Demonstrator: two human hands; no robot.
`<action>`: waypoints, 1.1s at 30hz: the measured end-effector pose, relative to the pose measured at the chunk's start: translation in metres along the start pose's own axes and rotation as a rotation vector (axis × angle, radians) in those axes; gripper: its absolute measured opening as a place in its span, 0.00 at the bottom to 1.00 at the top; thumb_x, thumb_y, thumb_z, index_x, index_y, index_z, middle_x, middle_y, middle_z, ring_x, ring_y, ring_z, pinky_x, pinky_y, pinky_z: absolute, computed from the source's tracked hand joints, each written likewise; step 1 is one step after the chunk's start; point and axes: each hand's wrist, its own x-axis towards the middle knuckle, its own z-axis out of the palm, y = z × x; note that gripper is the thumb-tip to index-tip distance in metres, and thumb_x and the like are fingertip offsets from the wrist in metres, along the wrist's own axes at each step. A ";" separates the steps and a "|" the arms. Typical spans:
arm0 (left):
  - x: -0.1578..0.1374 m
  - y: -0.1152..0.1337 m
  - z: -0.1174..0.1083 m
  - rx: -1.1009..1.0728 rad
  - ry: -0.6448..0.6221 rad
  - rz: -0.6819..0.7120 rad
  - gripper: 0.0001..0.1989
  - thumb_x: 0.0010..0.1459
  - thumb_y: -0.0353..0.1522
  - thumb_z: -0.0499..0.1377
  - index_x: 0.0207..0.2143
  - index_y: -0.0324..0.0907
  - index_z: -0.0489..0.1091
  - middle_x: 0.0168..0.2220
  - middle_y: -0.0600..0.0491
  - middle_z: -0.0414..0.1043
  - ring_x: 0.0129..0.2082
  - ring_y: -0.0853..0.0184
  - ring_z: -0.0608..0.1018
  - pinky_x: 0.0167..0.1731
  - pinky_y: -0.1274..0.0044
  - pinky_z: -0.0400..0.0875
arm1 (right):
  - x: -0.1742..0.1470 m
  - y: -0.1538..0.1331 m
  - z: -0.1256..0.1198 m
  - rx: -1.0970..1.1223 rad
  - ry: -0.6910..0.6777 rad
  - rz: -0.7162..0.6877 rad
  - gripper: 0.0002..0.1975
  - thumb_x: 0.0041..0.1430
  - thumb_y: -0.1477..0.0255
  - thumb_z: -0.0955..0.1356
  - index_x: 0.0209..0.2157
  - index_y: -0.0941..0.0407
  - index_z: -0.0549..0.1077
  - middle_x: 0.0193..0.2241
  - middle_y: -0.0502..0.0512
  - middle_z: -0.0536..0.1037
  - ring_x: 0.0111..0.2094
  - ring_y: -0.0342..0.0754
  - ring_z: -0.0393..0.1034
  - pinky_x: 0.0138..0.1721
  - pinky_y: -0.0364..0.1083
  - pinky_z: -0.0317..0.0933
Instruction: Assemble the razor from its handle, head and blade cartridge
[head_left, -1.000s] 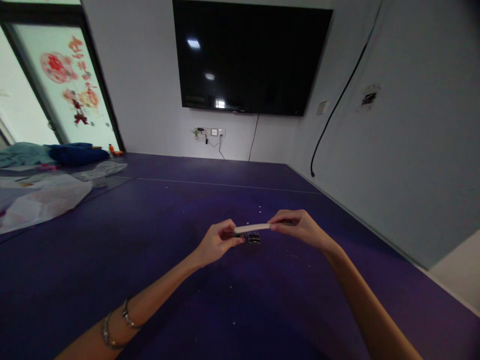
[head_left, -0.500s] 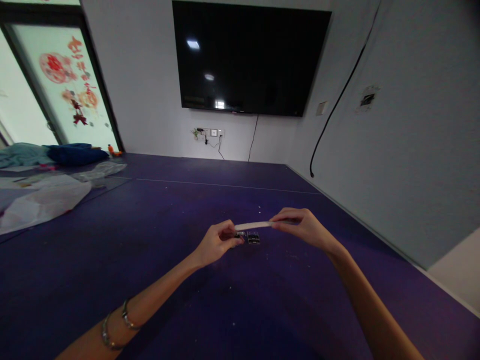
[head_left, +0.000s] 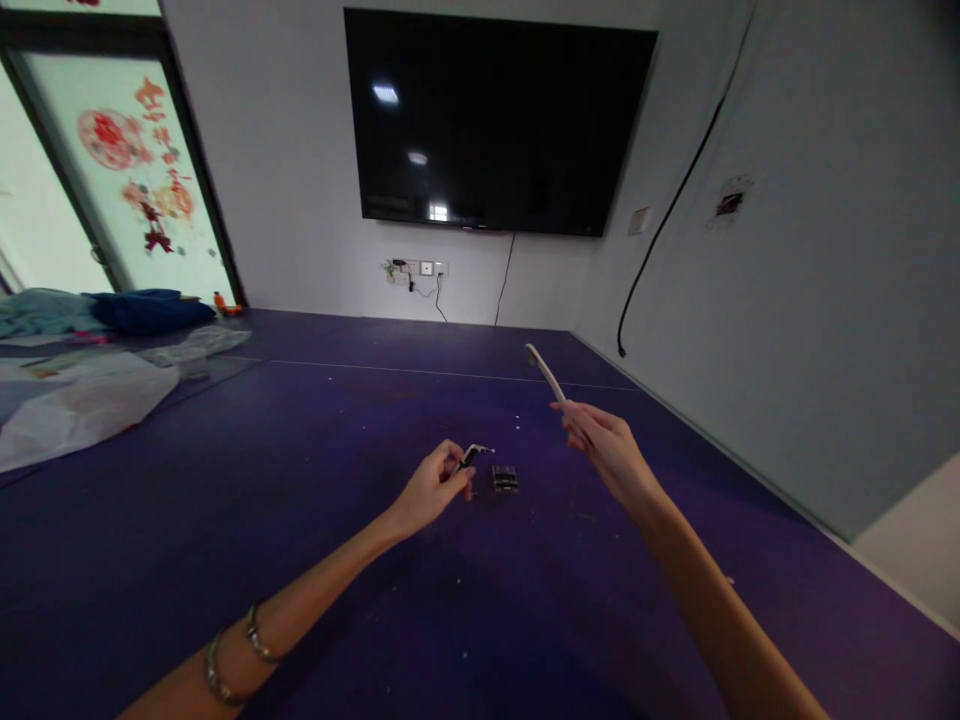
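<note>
My right hand (head_left: pixel 604 440) is closed around the handle of a slim white toothbrush (head_left: pixel 553 380), its head pointing up and to the left. Grey bristles seem to show under that head. Between the thumb and fingers of my left hand (head_left: pixel 431 488) is a small black part with a bent silver tip (head_left: pixel 472 456); its exact kind is too small to make out. Just right of the left hand, a small dark rectangular piece resembling a circuit board (head_left: pixel 505 479) lies flat on the purple surface (head_left: pixel 360 600). The two hands are apart.
White plastic sheeting (head_left: pixel 90 405) and folded blue cloth (head_left: pixel 154 310) lie at the left. A television (head_left: pixel 502 120) hangs on the far wall above sockets with cords. A black cable (head_left: pixel 664 220) dangles along the right wall. White specks dot the purple surface.
The toothbrush, held level near both hands before, has swung up and away from the left hand. The black part in my left hand now shows clearly.
</note>
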 end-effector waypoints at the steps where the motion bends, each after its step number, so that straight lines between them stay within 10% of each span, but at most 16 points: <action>1: 0.000 -0.001 0.000 0.033 0.023 -0.002 0.08 0.55 0.35 0.55 0.32 0.40 0.59 0.19 0.60 0.64 0.20 0.74 0.67 0.24 0.80 0.60 | -0.001 0.000 0.002 0.069 -0.021 0.053 0.18 0.49 0.57 0.67 0.35 0.58 0.73 0.22 0.47 0.66 0.18 0.36 0.54 0.20 0.40 0.51; 17: 0.009 -0.016 0.000 -0.126 0.043 0.051 0.14 0.56 0.41 0.53 0.34 0.39 0.63 0.23 0.57 0.64 0.24 0.72 0.69 0.27 0.78 0.64 | -0.028 0.006 0.049 0.850 -0.313 0.608 0.04 0.56 0.72 0.64 0.31 0.57 0.63 0.15 0.41 0.56 0.12 0.34 0.43 0.11 0.33 0.37; 33: 0.002 -0.019 0.012 -0.057 0.010 0.089 0.06 0.58 0.34 0.50 0.34 0.39 0.61 0.23 0.59 0.60 0.20 0.76 0.62 0.21 0.81 0.57 | -0.107 0.037 0.063 0.877 -0.326 0.822 0.13 0.50 0.62 0.69 0.28 0.56 0.63 0.12 0.38 0.49 0.11 0.32 0.36 0.12 0.35 0.28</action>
